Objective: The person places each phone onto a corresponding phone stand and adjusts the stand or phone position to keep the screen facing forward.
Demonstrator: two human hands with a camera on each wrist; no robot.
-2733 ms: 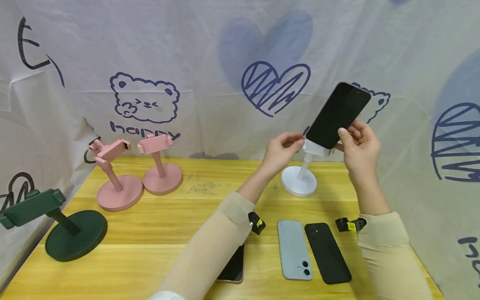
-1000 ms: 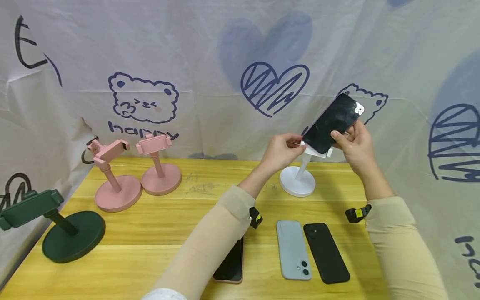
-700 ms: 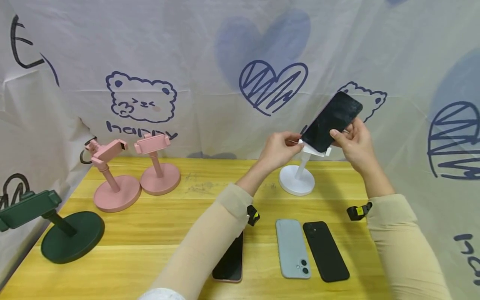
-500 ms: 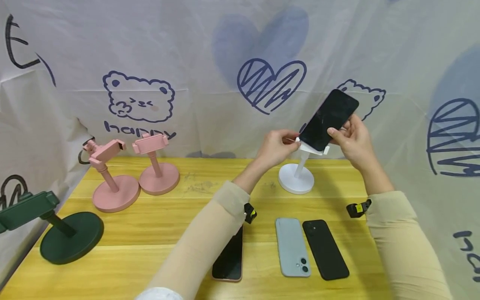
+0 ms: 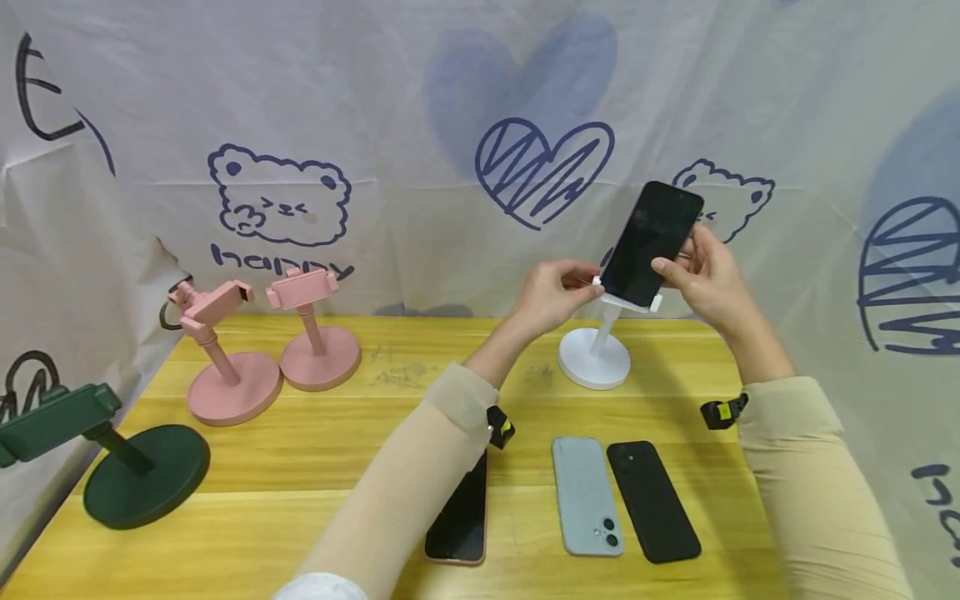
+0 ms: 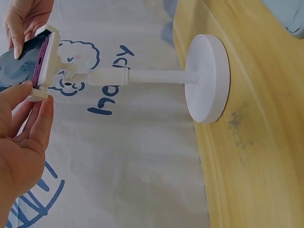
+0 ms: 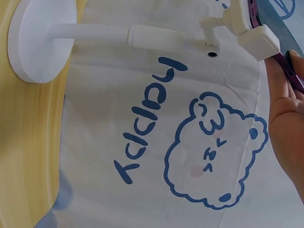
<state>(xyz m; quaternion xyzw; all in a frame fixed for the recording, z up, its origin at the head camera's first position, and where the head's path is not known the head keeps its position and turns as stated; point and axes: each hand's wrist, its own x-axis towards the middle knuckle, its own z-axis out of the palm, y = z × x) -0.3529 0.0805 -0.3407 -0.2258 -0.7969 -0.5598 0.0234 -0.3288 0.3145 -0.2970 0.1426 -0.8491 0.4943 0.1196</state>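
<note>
At the white stand [image 5: 602, 340], the left grip [image 5: 553, 296] pinches its holder [image 5: 626, 303], the right grip [image 5: 708, 277] a tilted phone [image 5: 651, 237].

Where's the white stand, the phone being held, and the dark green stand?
White stand [image 6: 156, 77], left wrist view: its pole.
Held phone [image 5: 648, 237], head view: its black screen.
Green stand [image 5: 150, 481], head view: its round base.

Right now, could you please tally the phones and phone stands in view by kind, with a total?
Phones: 4 (held phone, pale blue phone, black phone, partly hidden phone)
Phone stands: 4 (white stand, green stand, nearer pink stand, farther pink stand)
Total: 8
</note>
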